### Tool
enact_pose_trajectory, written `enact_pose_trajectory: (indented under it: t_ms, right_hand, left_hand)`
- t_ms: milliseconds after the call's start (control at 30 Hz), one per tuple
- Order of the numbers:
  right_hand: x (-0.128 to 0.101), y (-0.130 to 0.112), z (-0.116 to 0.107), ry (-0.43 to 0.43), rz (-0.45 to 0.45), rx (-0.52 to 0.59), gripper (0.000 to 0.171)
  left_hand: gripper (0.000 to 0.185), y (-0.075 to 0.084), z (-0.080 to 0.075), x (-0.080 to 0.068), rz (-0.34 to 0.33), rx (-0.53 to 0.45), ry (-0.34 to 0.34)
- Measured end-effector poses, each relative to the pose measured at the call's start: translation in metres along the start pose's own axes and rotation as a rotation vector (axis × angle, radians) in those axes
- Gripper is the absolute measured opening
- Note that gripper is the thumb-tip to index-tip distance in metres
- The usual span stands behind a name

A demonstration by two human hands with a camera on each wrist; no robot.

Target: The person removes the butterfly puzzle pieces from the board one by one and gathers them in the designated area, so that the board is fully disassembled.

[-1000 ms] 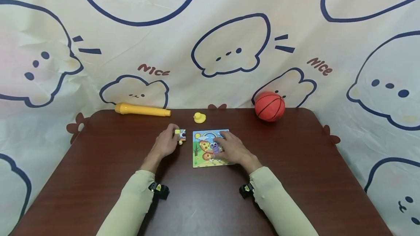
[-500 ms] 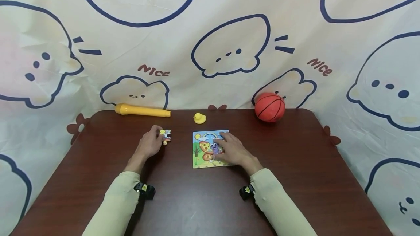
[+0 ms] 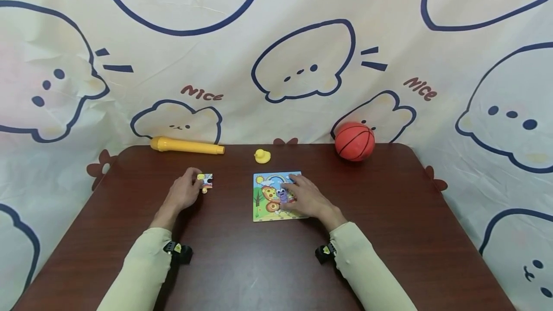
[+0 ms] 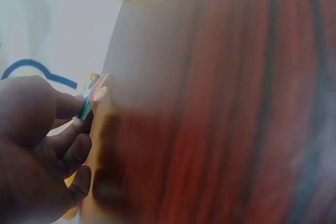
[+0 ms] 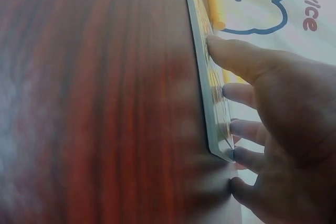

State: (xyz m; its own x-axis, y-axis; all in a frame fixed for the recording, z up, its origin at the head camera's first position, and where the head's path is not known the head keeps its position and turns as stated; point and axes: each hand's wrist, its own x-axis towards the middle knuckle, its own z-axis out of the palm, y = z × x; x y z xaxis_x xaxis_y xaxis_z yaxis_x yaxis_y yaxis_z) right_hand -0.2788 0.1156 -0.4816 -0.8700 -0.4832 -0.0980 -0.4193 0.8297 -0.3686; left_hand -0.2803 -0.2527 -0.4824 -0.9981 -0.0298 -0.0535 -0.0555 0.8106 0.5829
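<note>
In the head view, my left hand (image 3: 183,191) pinches a small jigsaw piece (image 3: 205,181) by its left side, over the left half of the table. The left wrist view shows the jigsaw piece (image 4: 95,94) edge-on between thumb and fingertips. A square jigsaw puzzle (image 3: 264,211) with a butterfly and a rainbow lies flat at the middle. My right hand (image 3: 309,198) rests on its right part with fingers spread, hiding that part. From the right wrist, fingertips touch the top of the puzzle board (image 5: 199,72), and the little finger reaches past its near corner.
Along the back edge of the brown table (image 3: 255,268) lie a yellow toy microphone (image 3: 187,145), a yellow rubber duck (image 3: 262,156) and a red toy basketball (image 3: 354,141). A white printed cloth (image 3: 242,61) hangs right behind them.
My left hand has moved left, away from the puzzle, carrying the jigsaw piece. The right hand and the puzzle stay in place.
</note>
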Motion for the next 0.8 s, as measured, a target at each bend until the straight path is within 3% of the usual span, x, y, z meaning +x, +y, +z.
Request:
enact_pose_trajectory:
  t_ms: [500, 800]
  right_hand:
    - [0.0, 0.0, 0.001, 0.006, 0.007, 0.005, 0.068]
    - [-0.002, -0.001, 0.002, 0.02, 0.018, -0.015, 0.067]
  left_hand:
    - [0.042, -0.014, -0.007, 0.003, -0.014, 0.06, 0.006]
    - [0.045, -0.008, -0.005, 0.003, -0.026, 0.066, 0.043]
